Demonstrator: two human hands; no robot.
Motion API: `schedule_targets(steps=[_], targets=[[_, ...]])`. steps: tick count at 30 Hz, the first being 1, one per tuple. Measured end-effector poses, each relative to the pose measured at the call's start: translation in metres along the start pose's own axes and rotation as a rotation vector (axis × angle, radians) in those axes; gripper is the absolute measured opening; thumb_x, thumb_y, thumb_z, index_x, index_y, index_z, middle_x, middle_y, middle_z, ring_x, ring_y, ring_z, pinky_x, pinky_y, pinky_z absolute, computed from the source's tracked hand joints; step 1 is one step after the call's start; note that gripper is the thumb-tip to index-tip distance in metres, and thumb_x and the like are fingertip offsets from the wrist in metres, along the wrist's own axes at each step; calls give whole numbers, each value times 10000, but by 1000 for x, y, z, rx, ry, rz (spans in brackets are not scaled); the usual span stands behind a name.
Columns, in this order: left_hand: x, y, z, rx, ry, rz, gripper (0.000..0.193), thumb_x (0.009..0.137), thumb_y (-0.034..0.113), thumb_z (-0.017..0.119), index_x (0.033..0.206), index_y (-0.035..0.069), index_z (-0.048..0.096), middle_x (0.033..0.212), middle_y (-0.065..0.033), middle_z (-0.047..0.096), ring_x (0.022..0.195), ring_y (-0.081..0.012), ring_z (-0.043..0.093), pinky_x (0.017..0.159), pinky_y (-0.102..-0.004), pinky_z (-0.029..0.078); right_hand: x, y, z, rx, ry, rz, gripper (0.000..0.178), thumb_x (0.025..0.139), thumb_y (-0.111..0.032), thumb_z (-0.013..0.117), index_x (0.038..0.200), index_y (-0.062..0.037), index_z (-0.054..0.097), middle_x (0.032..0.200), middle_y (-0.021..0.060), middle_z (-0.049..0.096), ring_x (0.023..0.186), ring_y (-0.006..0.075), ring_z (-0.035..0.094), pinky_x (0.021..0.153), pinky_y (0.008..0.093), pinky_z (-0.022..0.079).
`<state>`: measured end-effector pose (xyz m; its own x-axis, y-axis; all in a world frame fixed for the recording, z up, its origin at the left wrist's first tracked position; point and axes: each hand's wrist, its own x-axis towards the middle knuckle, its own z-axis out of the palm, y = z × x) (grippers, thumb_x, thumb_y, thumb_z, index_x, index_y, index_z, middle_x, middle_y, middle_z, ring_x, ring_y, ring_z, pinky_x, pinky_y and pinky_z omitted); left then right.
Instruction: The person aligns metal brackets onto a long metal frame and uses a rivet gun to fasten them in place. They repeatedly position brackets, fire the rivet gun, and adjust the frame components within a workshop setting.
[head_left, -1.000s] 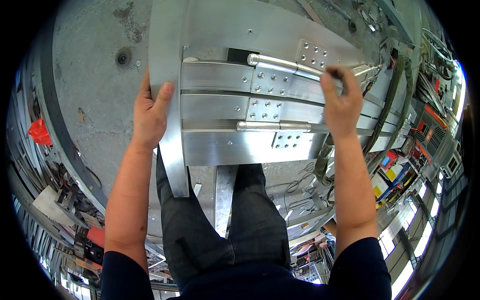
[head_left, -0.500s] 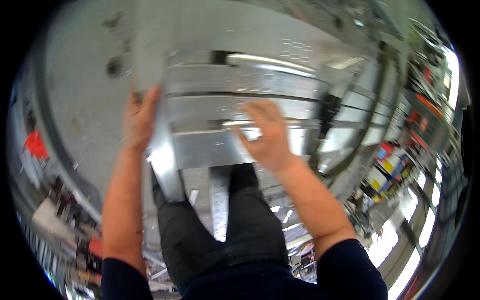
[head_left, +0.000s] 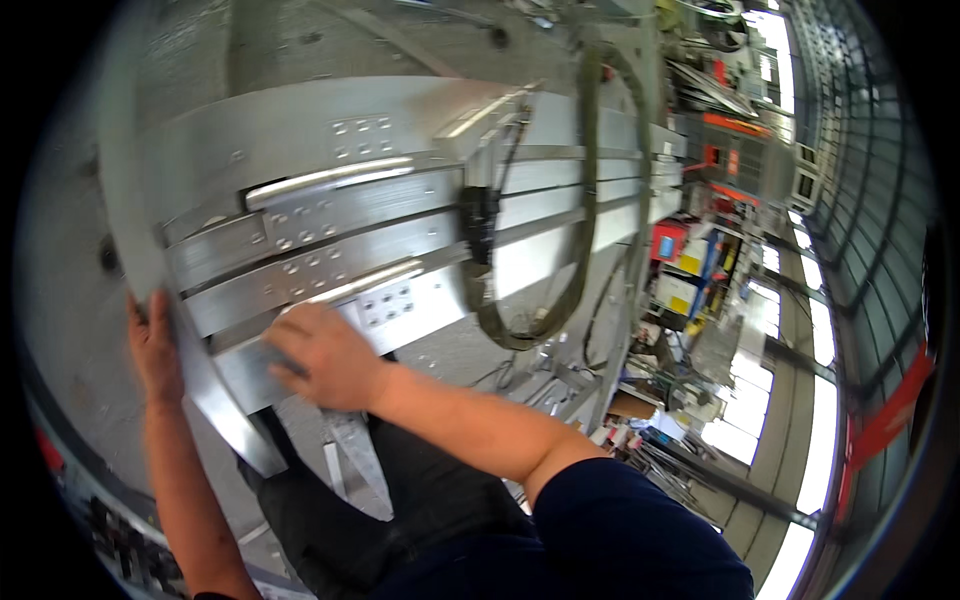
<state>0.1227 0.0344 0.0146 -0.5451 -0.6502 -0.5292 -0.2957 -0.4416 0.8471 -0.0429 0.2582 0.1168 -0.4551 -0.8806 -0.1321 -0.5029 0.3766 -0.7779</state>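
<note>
A long silvery metal bar (head_left: 222,405) stretches from the upper left down to above my left thigh. My left hand (head_left: 158,355) is at its outer side, thumb against the bar; the fingers appear closed round its edge, though they are partly hidden. Beside the bar lies a frame of parallel metal slats (head_left: 400,198), with rows of holes or fasteners near the middle. Over the left part of the nearest slat hovers or rests my right hand (head_left: 328,358), fingers bent and apart, with nothing visible in them. Contact with the slat cannot be made out.
A dark thick hose or cable (head_left: 590,190) loops across the slats to the right. Beyond it stand an orange-and-grey machine (head_left: 735,160) and cluttered colourful boxes (head_left: 680,265). Metal offcuts lie on the floor near my legs. A red post (head_left: 888,415) shows at far right.
The view has swung right, so the slats and bar appear further left and more of the hose shows. My right hand has come nearer the bar; my left hand stays beside it.
</note>
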Motion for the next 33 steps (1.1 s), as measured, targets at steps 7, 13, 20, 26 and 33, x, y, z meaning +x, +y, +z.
schedule_targets(steps=[7,13,20,26,33], targets=[[-4,19,25,-33,-9,64,561,1025,202,628,1507,11,414,1374,-83,569,1235,-156,529,1078,-296,398,87,14,-40,-255,53,7,591,783,-237,808,1291,-19,598,1305,149,579,1227,360,523,1080,462,414],[-7,32,32,-85,-43,75,592,1015,227,645,1505,-2,404,1412,-101,540,1284,-171,495,1107,-317,376,106,7,-26,-542,-235,-221,888,706,-394,862,1418,-11,495,1420,130,514,1372,295,433,1223,517,220],[-9,35,35,-92,-24,46,633,1011,247,654,1523,-5,381,1434,-113,529,1298,-176,495,1099,-308,396,98,-2,8,-676,-281,-113,1102,623,-390,898,1497,33,377,1461,173,455,1406,323,389,1267,519,122],[-7,33,34,-85,-30,73,637,1014,235,648,1526,-21,369,1452,-124,515,1309,-185,491,1105,-313,391,100,-6,15,-745,-318,-92,1049,707,-375,852,1500,84,340,1432,224,422,1400,354,360,1275,504,110],[-7,31,33,-72,-21,77,631,1019,237,638,1529,-17,367,1459,-130,511,1316,-192,487,1113,-325,383,102,-5,13,-680,-301,-88,1084,635,-351,890,1487,67,367,1433,242,438,1403,379,372,1272,500,130]])
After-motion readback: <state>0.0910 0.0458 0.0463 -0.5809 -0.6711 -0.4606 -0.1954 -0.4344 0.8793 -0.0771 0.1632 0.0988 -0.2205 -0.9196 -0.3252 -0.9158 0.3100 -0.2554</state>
